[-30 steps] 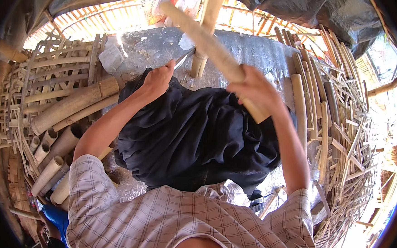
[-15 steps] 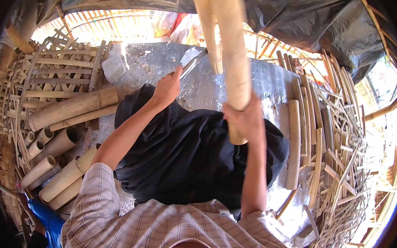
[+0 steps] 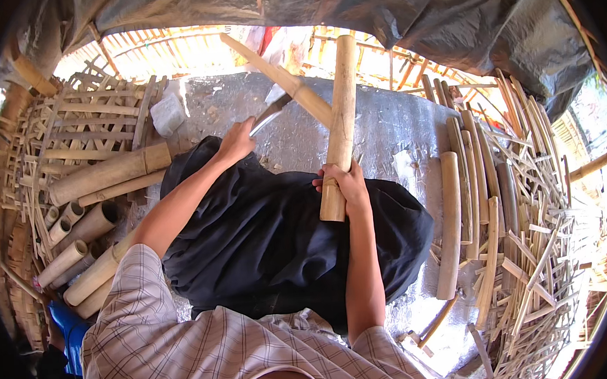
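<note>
My left hand (image 3: 237,142) is closed round the handle end of a knife (image 3: 270,116), whose metal blade points away and to the right. The blade's far end meets a long, tapering bamboo piece (image 3: 296,90); whether it is cutting into it I cannot tell. That piece leans with its narrow tip to the far left. My right hand (image 3: 346,187) grips a thick bamboo stick (image 3: 340,114) near its lower end. The stick points away from me and overlaps the tapering piece's near end in view; whether they touch is unclear. Both hands are over my dark-clothed lap (image 3: 272,240).
Bamboo tubes (image 3: 111,173) lie at the left beside a woven bamboo lattice (image 3: 97,108). Bamboo lengths (image 3: 450,226) and a heap of split strips (image 3: 531,273) line the right side. A pale block (image 3: 167,114) sits on the grey sheet (image 3: 383,136). Dark plastic (image 3: 459,13) hangs above.
The bamboo stick in my right hand has come down from a raised, blurred position. The tapering bamboo piece has swung from upright to leaning left. My left hand has shifted slightly left and nearer with the knife.
</note>
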Action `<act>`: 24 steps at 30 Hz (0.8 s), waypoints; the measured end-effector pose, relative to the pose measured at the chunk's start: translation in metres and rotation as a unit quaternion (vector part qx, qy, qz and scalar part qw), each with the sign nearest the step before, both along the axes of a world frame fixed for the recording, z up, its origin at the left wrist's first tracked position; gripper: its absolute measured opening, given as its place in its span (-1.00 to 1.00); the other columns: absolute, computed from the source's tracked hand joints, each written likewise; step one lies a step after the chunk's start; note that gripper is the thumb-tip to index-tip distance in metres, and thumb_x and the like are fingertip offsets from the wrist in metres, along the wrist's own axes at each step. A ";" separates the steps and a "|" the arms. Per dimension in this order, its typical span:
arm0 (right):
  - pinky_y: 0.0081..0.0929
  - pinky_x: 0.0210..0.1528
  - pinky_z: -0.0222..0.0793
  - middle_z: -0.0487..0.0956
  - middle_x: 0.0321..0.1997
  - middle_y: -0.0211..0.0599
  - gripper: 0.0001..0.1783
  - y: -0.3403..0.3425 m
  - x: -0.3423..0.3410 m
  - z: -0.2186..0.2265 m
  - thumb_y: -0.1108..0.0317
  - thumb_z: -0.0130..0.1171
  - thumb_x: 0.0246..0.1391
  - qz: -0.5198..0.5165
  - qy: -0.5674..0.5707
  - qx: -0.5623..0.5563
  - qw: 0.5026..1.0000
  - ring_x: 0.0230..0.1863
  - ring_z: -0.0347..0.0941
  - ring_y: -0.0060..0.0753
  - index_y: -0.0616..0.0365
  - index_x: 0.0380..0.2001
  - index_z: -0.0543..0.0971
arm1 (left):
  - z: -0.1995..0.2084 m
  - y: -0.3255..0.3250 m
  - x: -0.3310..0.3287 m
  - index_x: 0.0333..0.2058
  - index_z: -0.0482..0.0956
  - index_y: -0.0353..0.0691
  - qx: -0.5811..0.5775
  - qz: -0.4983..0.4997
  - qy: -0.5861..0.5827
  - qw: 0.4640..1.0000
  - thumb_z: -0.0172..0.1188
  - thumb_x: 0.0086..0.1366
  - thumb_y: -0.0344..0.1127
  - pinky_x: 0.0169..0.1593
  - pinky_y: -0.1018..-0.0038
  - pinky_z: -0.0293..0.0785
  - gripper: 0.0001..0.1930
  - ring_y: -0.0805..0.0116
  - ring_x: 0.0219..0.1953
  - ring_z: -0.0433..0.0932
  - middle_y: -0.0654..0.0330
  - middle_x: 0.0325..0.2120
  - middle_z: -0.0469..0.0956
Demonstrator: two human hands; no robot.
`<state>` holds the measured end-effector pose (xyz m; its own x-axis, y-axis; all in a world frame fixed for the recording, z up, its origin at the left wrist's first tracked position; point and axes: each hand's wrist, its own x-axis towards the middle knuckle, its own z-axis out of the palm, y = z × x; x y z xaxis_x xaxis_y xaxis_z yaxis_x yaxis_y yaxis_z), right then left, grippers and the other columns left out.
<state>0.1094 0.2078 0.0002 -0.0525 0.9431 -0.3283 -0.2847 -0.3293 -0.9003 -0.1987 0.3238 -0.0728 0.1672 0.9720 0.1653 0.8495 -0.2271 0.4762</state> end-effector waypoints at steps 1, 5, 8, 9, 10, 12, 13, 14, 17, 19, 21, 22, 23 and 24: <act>-0.34 -0.46 0.60 0.58 -0.41 -0.14 -0.71 -0.005 0.004 0.008 0.42 0.25 0.08 -0.010 0.004 0.004 1.000 -0.50 0.61 -0.24 0.37 -0.19 0.46 | 0.008 0.002 0.005 0.04 0.44 -0.23 0.025 0.011 0.018 0.999 0.17 0.18 -0.48 -0.13 -0.07 0.50 -0.60 -0.29 -0.19 0.60 -0.19 -0.29 0.61; -0.35 -0.47 0.58 0.57 -0.41 -0.15 -0.64 -0.018 0.020 0.025 0.38 0.28 0.06 -0.031 0.033 0.017 0.999 -0.54 0.57 -0.28 0.35 -0.15 0.43 | 0.060 0.014 0.013 0.10 0.41 -0.19 0.112 0.043 0.135 0.984 0.12 0.24 -0.50 -0.25 -0.08 0.55 -0.58 -0.26 -0.33 0.64 -0.14 -0.36 0.63; -0.35 -0.50 0.55 0.56 -0.42 -0.16 -0.61 -0.015 0.027 0.022 0.40 0.27 0.04 -0.048 0.017 0.028 0.998 -0.56 0.56 -0.31 0.33 -0.11 0.41 | 0.055 0.023 0.015 0.02 0.41 -0.23 0.078 0.047 0.209 0.974 0.11 0.25 -0.50 -0.25 -0.09 0.56 -0.66 -0.28 -0.32 0.66 -0.20 -0.38 0.63; -0.35 -0.51 0.56 0.55 -0.42 -0.17 -0.60 -0.017 0.028 0.022 0.34 0.29 0.07 -0.058 0.016 0.023 0.998 -0.56 0.56 -0.32 0.32 -0.11 0.41 | 0.046 0.026 0.015 -0.01 0.40 -0.25 0.056 0.046 0.227 0.971 0.11 0.26 -0.50 -0.25 -0.10 0.57 -0.69 -0.28 -0.31 0.66 -0.22 -0.39 0.63; -0.35 -0.51 0.56 0.55 -0.43 -0.18 -0.58 -0.016 0.027 0.024 0.27 0.32 0.11 -0.066 0.014 0.022 0.997 -0.56 0.55 -0.33 0.31 -0.11 0.41 | 0.033 0.028 0.013 -0.02 0.40 -0.26 0.048 0.045 0.189 0.980 0.13 0.25 -0.49 -0.23 -0.10 0.57 -0.68 -0.28 -0.30 0.66 -0.23 -0.40 0.63; -0.36 -0.53 0.57 0.54 -0.45 -0.19 -0.52 -0.013 0.020 0.028 0.15 0.36 0.19 -0.078 0.010 0.021 0.997 -0.57 0.55 -0.34 0.29 -0.11 0.40 | 0.003 0.027 0.004 -0.03 0.39 -0.29 0.034 0.046 0.109 0.992 0.16 0.23 -0.48 -0.20 -0.10 0.59 -0.68 -0.27 -0.27 0.67 -0.26 -0.41 0.62; -0.37 -0.54 0.57 0.54 -0.45 -0.21 -0.45 -0.011 0.014 0.024 -0.01 0.33 0.23 -0.069 0.021 0.028 0.997 -0.57 0.55 -0.35 0.28 -0.12 0.40 | -0.005 0.029 -0.011 -0.03 0.37 -0.31 0.069 0.024 0.065 0.995 0.17 0.19 -0.52 -0.30 -0.05 0.62 -0.65 -0.22 -0.36 0.69 -0.21 -0.44 0.63; -0.38 -0.54 0.56 0.53 -0.46 -0.22 -0.45 -0.013 0.020 0.019 -0.03 0.31 0.25 -0.089 0.039 0.030 0.995 -0.58 0.55 -0.36 0.27 -0.12 0.39 | 0.009 0.027 0.009 -0.04 0.37 -0.31 0.006 0.031 0.030 0.999 0.16 0.18 -0.54 -0.35 -0.01 0.61 -0.65 -0.19 -0.40 0.69 -0.20 -0.45 0.62; -0.39 -0.57 0.55 0.51 -0.49 -0.26 -0.44 -0.010 0.020 0.013 -0.07 0.28 0.26 -0.105 0.014 0.027 0.994 -0.59 0.54 -0.37 0.27 -0.12 0.39 | 0.036 0.020 0.004 -0.03 0.35 -0.30 -0.102 0.039 -0.029 0.994 0.10 0.15 -0.62 -0.56 0.13 0.54 -0.62 -0.06 -0.58 0.66 -0.14 -0.51 0.59; -0.38 -0.58 0.54 0.50 -0.50 -0.27 -0.41 -0.009 0.020 0.008 -0.10 0.28 0.26 -0.110 -0.035 0.026 0.993 -0.60 0.53 -0.38 0.27 -0.13 0.40 | 0.049 0.009 0.003 -0.02 0.35 -0.30 -0.122 0.007 -0.018 0.992 0.11 0.14 -0.63 -0.56 0.13 0.54 -0.60 -0.04 -0.56 0.67 -0.15 -0.51 0.59; -0.39 -0.58 0.53 0.51 -0.51 -0.27 -0.41 -0.005 0.026 0.000 -0.12 0.27 0.25 -0.104 -0.092 0.040 0.989 -0.60 0.53 -0.39 0.27 -0.16 0.41 | 0.060 -0.002 0.018 0.04 0.35 -0.30 -0.144 -0.027 -0.011 0.989 0.13 0.12 -0.60 -0.45 0.05 0.57 -0.54 -0.17 -0.45 0.67 -0.23 -0.47 0.59; -0.39 -0.59 0.52 0.51 -0.51 -0.27 -0.40 -0.003 0.019 -0.007 -0.13 0.27 0.25 -0.094 -0.116 0.046 0.988 -0.61 0.53 -0.39 0.28 -0.18 0.42 | 0.055 -0.006 0.017 0.06 0.34 -0.30 -0.110 -0.033 -0.004 0.993 0.14 0.12 -0.59 -0.39 0.01 0.56 -0.52 -0.22 -0.39 0.66 -0.26 -0.45 0.59; -0.39 -0.59 0.51 0.51 -0.52 -0.23 -0.33 -0.003 0.013 -0.009 -0.24 0.18 0.26 -0.102 -0.116 0.050 0.987 -0.62 0.53 -0.37 0.29 -0.23 0.44 | 0.044 -0.008 0.020 0.08 0.34 -0.29 -0.079 -0.045 0.000 0.996 0.14 0.12 -0.58 -0.32 -0.03 0.56 -0.51 -0.28 -0.33 0.65 -0.29 -0.43 0.59; -0.38 -0.59 0.51 0.51 -0.52 -0.22 -0.32 -0.001 0.010 -0.011 -0.27 0.14 0.27 -0.096 -0.092 0.043 0.990 -0.62 0.54 -0.36 0.29 -0.23 0.44 | 0.036 -0.007 0.021 0.10 0.34 -0.29 -0.048 -0.058 0.004 0.997 0.14 0.12 -0.56 -0.26 -0.07 0.55 -0.49 -0.33 -0.28 0.64 -0.32 -0.41 0.59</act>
<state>0.1192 0.2072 -0.0109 0.1847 0.9546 -0.2338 -0.1630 -0.2048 -0.9651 -0.1776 0.3163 -0.0371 0.2809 0.9571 0.0714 0.8241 -0.2787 0.4931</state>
